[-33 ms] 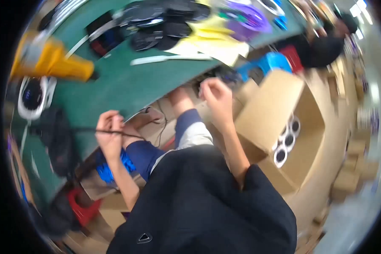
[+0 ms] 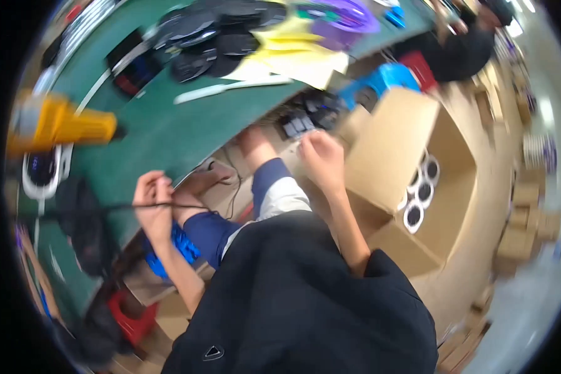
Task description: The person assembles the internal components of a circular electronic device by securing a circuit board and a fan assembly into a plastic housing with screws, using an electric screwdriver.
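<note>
My left hand point(image 2: 152, 202) is raised by the table's near edge, its fingers curled inward. A dark cable point(image 2: 115, 207) runs across it; whether the fingers grip the cable is unclear. Over the gap between the table and an open cardboard box, my right hand point(image 2: 324, 159) holds its thumb and fingers together in a pinch. Anything within that pinch is hidden or too small to name. Inside the cardboard box point(image 2: 456, 171), several white round-ended pieces with dark discs point(image 2: 424, 192) lie along one side.
The green table point(image 2: 149, 131) carries a yellow power tool point(image 2: 68, 126), black glossy parts point(image 2: 190, 28), yellow sheets point(image 2: 293, 53), a white strip point(image 2: 230, 87) and a purple basket point(image 2: 349, 25). A blue stool point(image 2: 389, 76) stands beyond the box. Another person point(image 2: 458, 59) sits at far right.
The whole view has shifted, so the table and its things sit further left in the picture. Both hands keep much the same pose; my right hand is slightly lower.
</note>
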